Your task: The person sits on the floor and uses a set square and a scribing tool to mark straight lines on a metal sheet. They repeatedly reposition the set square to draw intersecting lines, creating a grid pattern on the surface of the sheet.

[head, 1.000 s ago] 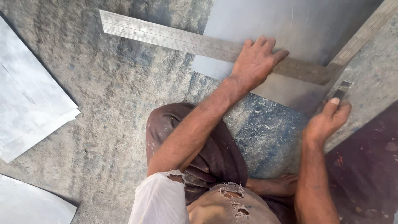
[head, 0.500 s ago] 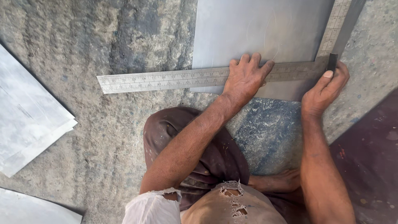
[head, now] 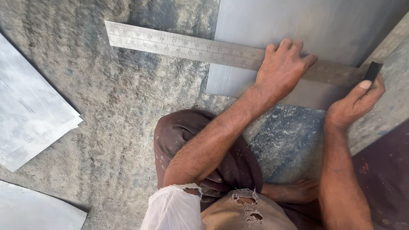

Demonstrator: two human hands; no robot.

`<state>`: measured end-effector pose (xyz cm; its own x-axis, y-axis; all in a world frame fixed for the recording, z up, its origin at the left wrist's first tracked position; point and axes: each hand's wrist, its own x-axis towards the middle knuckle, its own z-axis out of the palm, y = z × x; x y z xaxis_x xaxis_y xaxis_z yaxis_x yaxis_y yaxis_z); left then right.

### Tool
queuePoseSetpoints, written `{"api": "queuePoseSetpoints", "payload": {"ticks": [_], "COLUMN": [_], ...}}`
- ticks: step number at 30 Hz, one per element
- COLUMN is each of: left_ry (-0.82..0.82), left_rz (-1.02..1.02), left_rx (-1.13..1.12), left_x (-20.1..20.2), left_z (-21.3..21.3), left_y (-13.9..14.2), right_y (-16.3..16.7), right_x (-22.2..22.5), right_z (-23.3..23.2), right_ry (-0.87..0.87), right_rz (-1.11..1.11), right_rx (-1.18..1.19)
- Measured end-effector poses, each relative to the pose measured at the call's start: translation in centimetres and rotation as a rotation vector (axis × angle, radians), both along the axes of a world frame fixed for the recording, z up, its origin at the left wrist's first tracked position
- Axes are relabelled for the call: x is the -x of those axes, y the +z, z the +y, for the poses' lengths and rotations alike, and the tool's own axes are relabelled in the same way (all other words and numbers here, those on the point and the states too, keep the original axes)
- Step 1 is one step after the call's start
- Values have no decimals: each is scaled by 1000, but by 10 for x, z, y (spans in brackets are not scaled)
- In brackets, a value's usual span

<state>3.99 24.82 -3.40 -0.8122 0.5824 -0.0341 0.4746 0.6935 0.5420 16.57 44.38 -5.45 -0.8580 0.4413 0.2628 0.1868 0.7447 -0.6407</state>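
**2 hands on ruler and sheet edge**

2 hands are at work here, well apart. Your left hand (head: 283,70) lies flat, fingers spread, pressing the long steel ruler (head: 183,46) down onto the grey metal sheet (head: 306,25). Nothing is gripped there, just palm and fingers on top. The ruler runs from the bare concrete floor (head: 110,119) on the left across the sheet's lower part, tilted slightly down to the right. Your right hand (head: 355,106) is closed around a small dark tool (head: 372,71), thumb up along it, tip at the ruler's right end by the sheet's right edge; what kind of tool, cannot tell. The sheet lies on the floor just ahead of your knee. Spare pale metal sheets (head: 30,115) lie stacked at the far left, well apart from the ruler.
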Motion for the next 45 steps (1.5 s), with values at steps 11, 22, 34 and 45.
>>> {"api": "queuePoseSetpoints", "payload": {"ticks": [11,22,34,45], "left_ry": [64,87,165,166], "left_rz": [7,-22,11,32], "left_rx": [-26,-56,-78,-50], "left_x": [7,15,10,11], "left_z": [2,8,1,-12], "left_y": [-8,-14,-18,-10], "right_y": [-12,-35,-45,-60], "right_x": [-1,-16,-21,-40], "right_z": [4,16,12,28], "right_ry": [83,3,84,118], "right_rz": [7,-61,-55,-78], "right_rx": [-48,-79,27,60]}}
